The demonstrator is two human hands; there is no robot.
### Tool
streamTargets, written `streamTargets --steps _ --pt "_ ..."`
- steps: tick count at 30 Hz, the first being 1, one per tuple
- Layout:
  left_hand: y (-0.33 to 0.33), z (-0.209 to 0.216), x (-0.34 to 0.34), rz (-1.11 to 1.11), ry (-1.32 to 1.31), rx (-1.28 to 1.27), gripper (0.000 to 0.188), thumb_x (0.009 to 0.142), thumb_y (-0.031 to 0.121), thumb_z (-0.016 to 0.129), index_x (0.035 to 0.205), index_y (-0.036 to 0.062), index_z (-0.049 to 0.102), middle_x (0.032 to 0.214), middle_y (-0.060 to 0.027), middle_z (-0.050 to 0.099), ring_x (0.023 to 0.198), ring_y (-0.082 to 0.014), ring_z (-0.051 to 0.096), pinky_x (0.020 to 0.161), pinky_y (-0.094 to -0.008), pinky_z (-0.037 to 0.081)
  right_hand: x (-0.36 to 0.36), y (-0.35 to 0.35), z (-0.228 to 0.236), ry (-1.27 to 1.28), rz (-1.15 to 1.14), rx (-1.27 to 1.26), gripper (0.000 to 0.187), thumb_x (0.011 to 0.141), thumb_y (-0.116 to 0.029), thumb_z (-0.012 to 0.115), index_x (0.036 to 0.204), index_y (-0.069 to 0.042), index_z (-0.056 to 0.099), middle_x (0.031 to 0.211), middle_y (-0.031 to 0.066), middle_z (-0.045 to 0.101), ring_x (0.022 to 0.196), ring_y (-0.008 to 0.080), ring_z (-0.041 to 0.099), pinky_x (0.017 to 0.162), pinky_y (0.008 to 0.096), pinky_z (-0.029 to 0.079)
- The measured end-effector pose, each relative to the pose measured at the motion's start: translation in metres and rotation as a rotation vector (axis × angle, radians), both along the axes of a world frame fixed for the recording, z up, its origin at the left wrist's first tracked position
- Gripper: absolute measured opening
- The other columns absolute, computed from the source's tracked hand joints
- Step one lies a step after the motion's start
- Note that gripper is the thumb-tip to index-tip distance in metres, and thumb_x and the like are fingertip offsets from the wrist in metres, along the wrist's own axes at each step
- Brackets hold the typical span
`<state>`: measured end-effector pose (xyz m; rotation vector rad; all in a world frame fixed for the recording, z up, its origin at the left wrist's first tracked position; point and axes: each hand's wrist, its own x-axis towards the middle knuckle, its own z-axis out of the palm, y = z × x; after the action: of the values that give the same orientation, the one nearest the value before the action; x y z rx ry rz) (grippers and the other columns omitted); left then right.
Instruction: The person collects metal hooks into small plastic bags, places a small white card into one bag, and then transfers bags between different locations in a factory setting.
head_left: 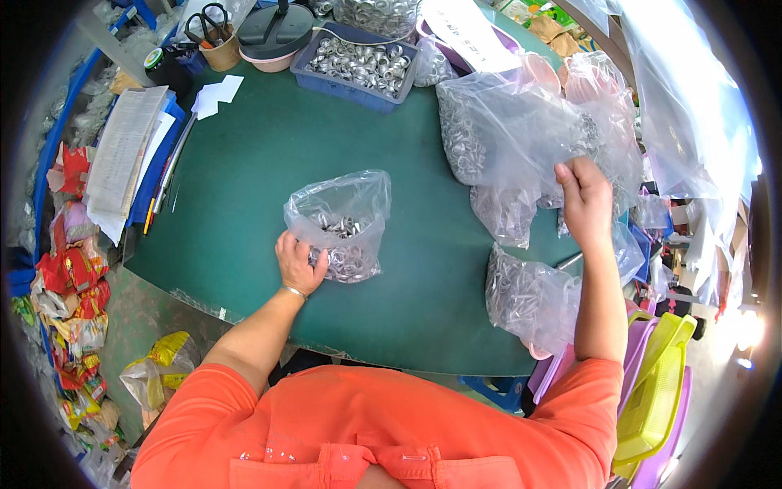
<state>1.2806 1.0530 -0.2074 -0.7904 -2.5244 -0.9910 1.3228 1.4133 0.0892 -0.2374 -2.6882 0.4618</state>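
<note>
A clear plastic bag (358, 213) with small shiny metal rings in its bottom sits on the green table, its mouth gaping toward the far side. My left hand (300, 265) grips the near left side of this bag, fingers bent and thumb against the plastic. Off to the right, my right hand (588, 202) is closed with its thumb on top, at the edge of a large clear plastic bag (509, 122) of metal parts. That bag's edge appears pinched there, though the fingertips are partly hidden. Nearer me, another plastic bag (525, 297) holds long metal pieces.
The green table (244, 163) carries a blue-grey bin (354, 77) of metal rings at the back. A dark-lidded container (277, 33), scissors (210, 24) in a cup and a clipboard with papers (126, 155) stand left. Yellow-green and purple baskets (660, 391) are at the right.
</note>
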Motion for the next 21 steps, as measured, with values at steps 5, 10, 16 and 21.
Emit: streamTargets --steps 5,10,16,21 --pt "0.0 0.002 0.001 -0.003 -0.015 -0.019 0.044 0.071 0.025 0.062 0.108 0.0052 0.047 0.114 -0.0188 0.044 0.101 -0.04 0.042 0.085 -0.0487 0.035 0.012 -0.042 0.03 -0.077 0.148 0.027 0.016 0.076 -0.005 0.062 0.067 0.0 0.05 0.06 0.0127 0.043 0.055 0.0297 0.044 0.052 0.0352 0.035" --pt "0.0 0.005 0.001 0.0 -0.019 0.004 0.044 0.071 0.025 0.062 0.107 0.0056 0.048 0.112 -0.0183 0.044 0.1 -0.0398 0.042 0.084 -0.0485 0.035 -0.029 -0.059 0.044 0.0 0.633 0.339 0.014 0.078 -0.013 0.061 0.072 -0.002 0.054 0.067 0.0134 0.051 0.063 0.0306 0.052 0.056 0.0355 0.039" --pt "0.001 0.008 0.0 -0.004 -0.024 0.023 0.043 0.071 0.026 0.062 0.106 0.0063 0.049 0.111 -0.0179 0.045 0.1 -0.0392 0.043 0.084 -0.0483 0.035 -0.052 -0.057 0.008 -0.999 0.436 0.212 0.019 0.084 -0.02 0.05 0.09 -0.004 0.06 0.085 0.0148 0.063 0.081 0.032 0.061 0.068 0.0397 0.046" --pt "0.0 0.003 -0.001 0.001 -0.024 0.018 0.043 0.07 0.026 0.062 0.106 0.0069 0.049 0.112 -0.0173 0.045 0.101 -0.0388 0.043 0.085 -0.0482 0.035 -0.043 -0.073 -0.047 -1.145 0.502 0.576 0.022 0.081 -0.012 0.048 0.098 -0.001 0.057 0.088 0.0178 0.063 0.086 0.032 0.061 0.075 0.0397 0.048"
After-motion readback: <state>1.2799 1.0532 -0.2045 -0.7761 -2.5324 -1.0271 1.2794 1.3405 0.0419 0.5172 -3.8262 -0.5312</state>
